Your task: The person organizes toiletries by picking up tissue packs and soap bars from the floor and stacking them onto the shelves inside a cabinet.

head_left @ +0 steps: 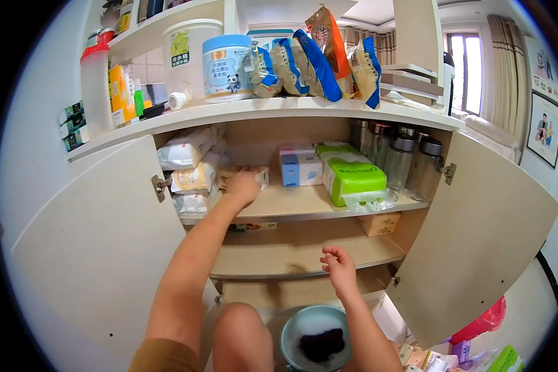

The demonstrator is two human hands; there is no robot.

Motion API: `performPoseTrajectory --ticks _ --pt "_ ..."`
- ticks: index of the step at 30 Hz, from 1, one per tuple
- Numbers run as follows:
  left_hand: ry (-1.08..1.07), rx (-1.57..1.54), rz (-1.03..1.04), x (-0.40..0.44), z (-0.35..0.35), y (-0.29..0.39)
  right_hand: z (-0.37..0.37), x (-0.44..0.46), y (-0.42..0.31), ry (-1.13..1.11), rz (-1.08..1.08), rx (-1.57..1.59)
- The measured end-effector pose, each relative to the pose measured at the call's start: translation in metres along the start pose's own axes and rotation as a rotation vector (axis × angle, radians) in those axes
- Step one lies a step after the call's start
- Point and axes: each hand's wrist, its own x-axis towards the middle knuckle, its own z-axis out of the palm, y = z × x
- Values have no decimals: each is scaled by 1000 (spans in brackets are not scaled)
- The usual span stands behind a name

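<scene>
My left hand [244,186] reaches onto the top shelf [279,203] of the open cabinet, its fingers over a small pale packet [263,177]. Beside it on the left stand stacked white and yellow packs [189,178]. To its right are a pink and blue tissue box [301,167] and a green tissue pack [356,177]. My right hand [338,265] hangs in the air before the lower shelves, fingers curled loosely and partly apart, with nothing seen in them. Below it, a light blue basin [288,338] holds cloudy water and a dark cloth [322,345].
Cabinet doors stand open at left [93,248] and right [477,229]. Glass jars [409,162] line the top shelf's right end. A small box [380,224] lies on the middle shelf. Snack bags [316,65] and tubs are on the counter [266,107]. Packages [431,359] lie at the lower right.
</scene>
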Motion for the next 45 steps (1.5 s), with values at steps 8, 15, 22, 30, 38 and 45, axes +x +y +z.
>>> performPoseTrajectory --ticks 8,15,22,30,38,45 --pt "172 -271 464 8 5 -32 4 -1 2 -39 -18 10" --pt "281 -55 313 23 13 -36 4 -2 -1 -61 21 -54" --pt "418 388 96 19 11 -19 -3 -2 -6 -37 5 -32" --pt "24 290 56 56 59 -47 8 -1 2 -79 25 -54" --pt "-78 556 65 67 43 -33 12 5 16 -93 12 -81" --pt "-93 584 28 71 51 -36 8 3 12 -98 5 -99"
